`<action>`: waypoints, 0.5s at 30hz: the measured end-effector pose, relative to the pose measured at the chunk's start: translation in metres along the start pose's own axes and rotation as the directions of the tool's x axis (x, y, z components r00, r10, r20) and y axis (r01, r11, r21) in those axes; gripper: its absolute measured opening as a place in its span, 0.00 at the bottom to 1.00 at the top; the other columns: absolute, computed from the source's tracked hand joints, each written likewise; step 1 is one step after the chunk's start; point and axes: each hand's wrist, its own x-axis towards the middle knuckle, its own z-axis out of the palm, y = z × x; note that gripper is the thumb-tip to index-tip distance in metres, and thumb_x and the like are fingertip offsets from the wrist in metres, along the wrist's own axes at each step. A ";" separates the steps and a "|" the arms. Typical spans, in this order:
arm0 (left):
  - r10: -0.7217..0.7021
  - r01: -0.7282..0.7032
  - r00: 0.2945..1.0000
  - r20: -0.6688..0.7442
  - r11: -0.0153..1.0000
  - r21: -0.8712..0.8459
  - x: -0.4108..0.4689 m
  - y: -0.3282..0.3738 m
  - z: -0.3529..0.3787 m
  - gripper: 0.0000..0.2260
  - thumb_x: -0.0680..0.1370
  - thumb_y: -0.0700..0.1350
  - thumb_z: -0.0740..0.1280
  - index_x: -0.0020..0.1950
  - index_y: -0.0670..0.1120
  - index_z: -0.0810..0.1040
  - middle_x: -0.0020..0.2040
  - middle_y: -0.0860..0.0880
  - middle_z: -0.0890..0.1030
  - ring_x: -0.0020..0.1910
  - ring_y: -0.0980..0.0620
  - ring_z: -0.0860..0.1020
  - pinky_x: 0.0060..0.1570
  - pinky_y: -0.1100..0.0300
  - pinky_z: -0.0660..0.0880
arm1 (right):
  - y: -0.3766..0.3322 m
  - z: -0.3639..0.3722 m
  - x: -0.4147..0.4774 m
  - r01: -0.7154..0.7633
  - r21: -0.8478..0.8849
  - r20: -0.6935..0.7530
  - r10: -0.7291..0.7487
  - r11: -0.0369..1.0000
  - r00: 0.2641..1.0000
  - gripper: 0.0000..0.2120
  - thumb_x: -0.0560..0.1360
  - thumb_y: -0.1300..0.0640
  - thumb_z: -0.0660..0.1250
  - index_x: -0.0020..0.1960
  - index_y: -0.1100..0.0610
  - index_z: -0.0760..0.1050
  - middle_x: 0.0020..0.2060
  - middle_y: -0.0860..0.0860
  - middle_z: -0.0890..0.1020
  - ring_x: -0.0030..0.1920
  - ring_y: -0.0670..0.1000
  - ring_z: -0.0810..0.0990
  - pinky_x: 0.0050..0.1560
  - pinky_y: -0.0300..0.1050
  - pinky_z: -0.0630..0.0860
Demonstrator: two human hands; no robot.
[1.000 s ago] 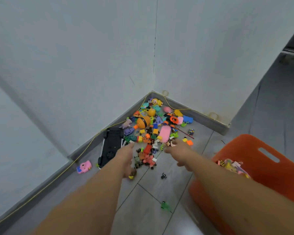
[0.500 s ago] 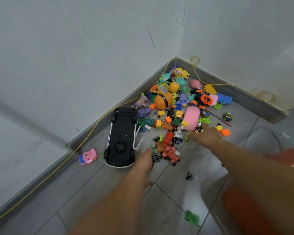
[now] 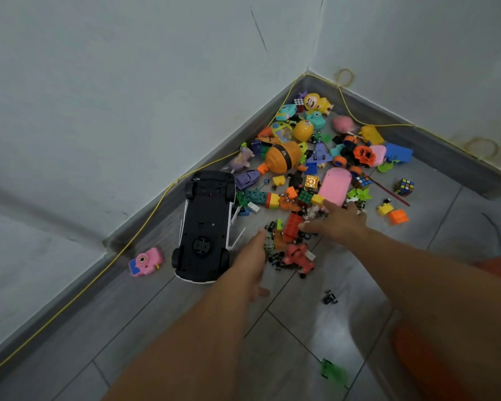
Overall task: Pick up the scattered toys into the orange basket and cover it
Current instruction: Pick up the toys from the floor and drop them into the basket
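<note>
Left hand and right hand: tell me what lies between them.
In the head view, the gap between the left hand and the right hand holds a red brick, an orange piece and tiny black wheels.

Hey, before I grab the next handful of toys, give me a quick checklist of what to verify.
Left hand free: ok, open, holding nothing.
Right hand free: ok, fingers spread over the small bricks.
Orange basket close: ok, its edge shows at lower right.
Its opening clear: cannot tell, out of view.
Cover located: cannot tell, none in view.
Strays gathered: not ok, pink camera and green toy lie apart.
</note>
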 end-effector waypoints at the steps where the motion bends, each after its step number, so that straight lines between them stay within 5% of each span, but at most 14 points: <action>1: -0.008 0.008 1.000 0.009 1.000 0.004 0.001 0.000 0.002 0.36 0.78 0.70 0.60 0.82 0.55 0.59 0.81 0.45 0.60 0.78 0.39 0.62 0.69 0.30 0.66 | 0.000 0.001 -0.001 0.006 -0.017 -0.002 -0.006 1.000 1.000 0.56 0.62 0.21 0.68 0.82 0.42 0.52 0.81 0.62 0.47 0.81 0.63 0.42 0.79 0.64 0.43; 5: -0.037 0.039 0.998 0.054 0.999 -0.030 0.000 -0.003 0.012 0.38 0.76 0.73 0.60 0.81 0.54 0.62 0.80 0.42 0.63 0.78 0.38 0.62 0.71 0.29 0.63 | 0.006 0.012 0.000 -0.007 -0.014 -0.002 0.007 1.000 1.000 0.62 0.52 0.16 0.67 0.80 0.40 0.55 0.81 0.57 0.46 0.80 0.65 0.43 0.77 0.66 0.50; 12: -0.076 0.081 0.995 0.065 0.994 -0.077 -0.005 -0.014 0.031 0.37 0.76 0.73 0.60 0.77 0.50 0.67 0.75 0.42 0.69 0.76 0.37 0.65 0.71 0.32 0.64 | 0.009 0.015 -0.017 0.019 0.034 0.032 -0.020 0.999 0.999 0.57 0.59 0.24 0.73 0.80 0.40 0.54 0.76 0.59 0.57 0.75 0.66 0.55 0.70 0.62 0.65; 15: -0.049 0.054 0.997 0.067 0.996 -0.076 -0.004 -0.017 0.035 0.30 0.79 0.71 0.57 0.65 0.48 0.76 0.64 0.44 0.77 0.68 0.37 0.72 0.68 0.35 0.69 | 0.007 0.037 -0.030 0.059 -0.042 0.040 -0.057 0.997 0.998 0.55 0.58 0.25 0.73 0.79 0.42 0.57 0.75 0.59 0.61 0.73 0.66 0.56 0.69 0.60 0.66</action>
